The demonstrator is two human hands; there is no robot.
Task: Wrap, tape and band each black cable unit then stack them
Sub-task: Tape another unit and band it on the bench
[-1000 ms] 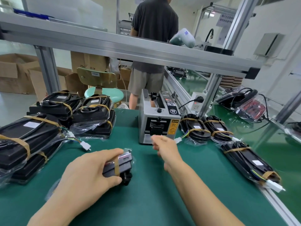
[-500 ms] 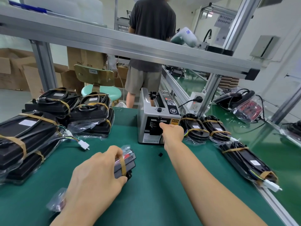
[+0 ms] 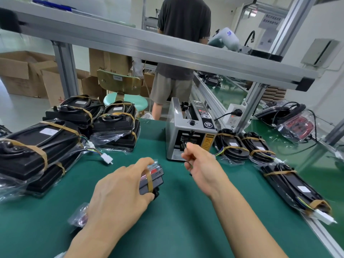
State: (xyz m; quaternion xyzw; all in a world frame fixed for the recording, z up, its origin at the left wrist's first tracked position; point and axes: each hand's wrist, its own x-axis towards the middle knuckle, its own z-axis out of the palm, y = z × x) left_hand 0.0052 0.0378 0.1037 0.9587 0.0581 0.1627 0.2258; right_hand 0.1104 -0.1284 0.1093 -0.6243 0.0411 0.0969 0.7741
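A green bench mat [image 3: 176, 220] fills the foreground of a workshop framed by aluminium rails, with cardboard boxes [image 3: 24, 71] on the floor behind and another person [image 3: 178, 58] standing with their back turned beyond the bench. From the head camera, the left hand [image 3: 119, 192] lies over a small black cable unit [image 3: 151, 178] in clear wrap, fingers curled round its near side and thumb at its lower edge, so the unit juts out past the fingertips toward the middle of the mat; a tan band crosses the exposed end. The right hand [image 3: 202, 167] is raised just in front of the grey tape dispenser [image 3: 188, 135], fingers bent with thumb and forefinger drawn together near the outlet; whether they pinch a strip of tape cannot be told. Banded black units are stacked at the left [image 3: 37, 146], two more lie right of the dispenser [image 3: 242, 146], and another lies along the right edge [image 3: 292, 185].
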